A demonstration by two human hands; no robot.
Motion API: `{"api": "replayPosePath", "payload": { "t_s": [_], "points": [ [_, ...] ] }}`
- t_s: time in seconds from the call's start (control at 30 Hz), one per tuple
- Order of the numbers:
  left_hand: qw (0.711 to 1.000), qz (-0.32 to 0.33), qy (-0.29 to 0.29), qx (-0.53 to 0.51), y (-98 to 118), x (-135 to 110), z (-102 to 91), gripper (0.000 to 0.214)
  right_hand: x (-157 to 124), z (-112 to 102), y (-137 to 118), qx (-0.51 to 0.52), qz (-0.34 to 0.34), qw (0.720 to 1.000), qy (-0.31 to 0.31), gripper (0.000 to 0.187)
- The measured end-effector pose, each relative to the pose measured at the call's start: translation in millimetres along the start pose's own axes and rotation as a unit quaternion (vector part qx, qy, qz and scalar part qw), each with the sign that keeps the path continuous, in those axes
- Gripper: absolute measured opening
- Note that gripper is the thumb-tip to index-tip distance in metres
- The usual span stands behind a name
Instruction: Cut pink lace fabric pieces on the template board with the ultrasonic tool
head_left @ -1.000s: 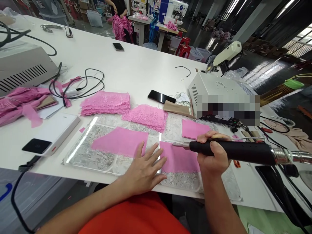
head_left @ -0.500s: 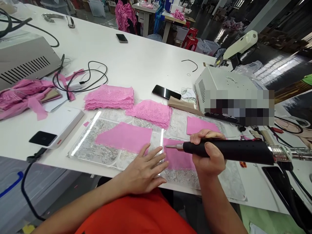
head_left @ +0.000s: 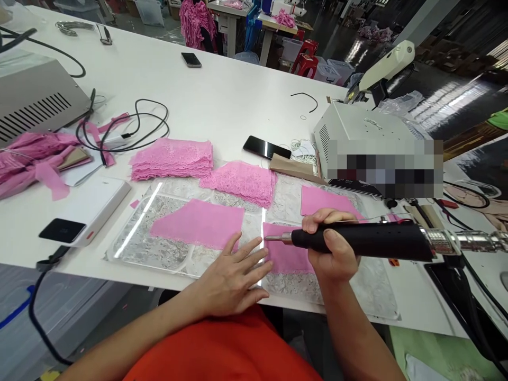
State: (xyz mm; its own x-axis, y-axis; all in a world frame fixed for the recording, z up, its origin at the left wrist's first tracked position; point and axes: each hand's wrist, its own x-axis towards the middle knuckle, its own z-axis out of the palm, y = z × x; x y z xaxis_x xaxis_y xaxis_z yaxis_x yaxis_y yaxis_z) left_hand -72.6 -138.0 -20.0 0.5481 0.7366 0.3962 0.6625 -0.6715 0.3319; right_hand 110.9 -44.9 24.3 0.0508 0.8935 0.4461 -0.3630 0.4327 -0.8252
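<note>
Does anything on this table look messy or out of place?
Mostly tidy. The pink lace stacks and the cut pink pieces lie flat. Only the heap of pink strips at the far left is tangled, with a black cable looping loosely beside it.

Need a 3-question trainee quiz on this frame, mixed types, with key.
1. True or false: the right hand grips the black tool.
2. The left hand lies: A) on a phone; B) flat on the clear plates, between two pink fabric pieces; C) on a lace stack.
3. Fill in: the tool's metal tip points toward the ___ hand.
Key: 1 true; 2 B; 3 left.
</note>
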Motion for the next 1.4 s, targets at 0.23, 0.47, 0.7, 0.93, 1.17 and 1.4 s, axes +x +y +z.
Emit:
{"api": "replayPosePath", "payload": {
  "t_s": [0.23, 0.47, 0.7, 0.93, 1.17, 1.4],
  "points": [
    [1.0, 0.022, 0.012, 0.011, -1, -1, -0.7, 0.038, -1, -3, -4, 0.006, 0.003, 1.0, -0.001, 0.011],
    [0.998, 0.059, 0.006, 0.02, -2, -1, -4.3, 0.037, -13, -12, -14, 0.028, 0.021, 0.999, 0.001, 0.013],
    [0.998, 0.054, -0.023, 0.025, -1, -1, -4.8, 0.039, -18, -12, -12, 0.04, 0.033, 0.999, -0.014, 0.013],
    [0.998, 0.062, -0.013, 0.021, -2, 1, -8.1, 0.037, -15, -8, -10, 0.036, 0.009, 0.999, -0.028, 0.01],
    [0.998, 0.065, -0.009, 0.021, 1, 18, -11.7, 0.032, 1, -63, -38, -0.019, -0.073, 0.985, 0.154, 0.013],
    [0.991, 0.105, -0.055, 0.057, 5, 74, 9.5, 0.032, -13, -126, -63, -0.075, -0.106, 0.949, 0.285, 0.013]
  ]
}}
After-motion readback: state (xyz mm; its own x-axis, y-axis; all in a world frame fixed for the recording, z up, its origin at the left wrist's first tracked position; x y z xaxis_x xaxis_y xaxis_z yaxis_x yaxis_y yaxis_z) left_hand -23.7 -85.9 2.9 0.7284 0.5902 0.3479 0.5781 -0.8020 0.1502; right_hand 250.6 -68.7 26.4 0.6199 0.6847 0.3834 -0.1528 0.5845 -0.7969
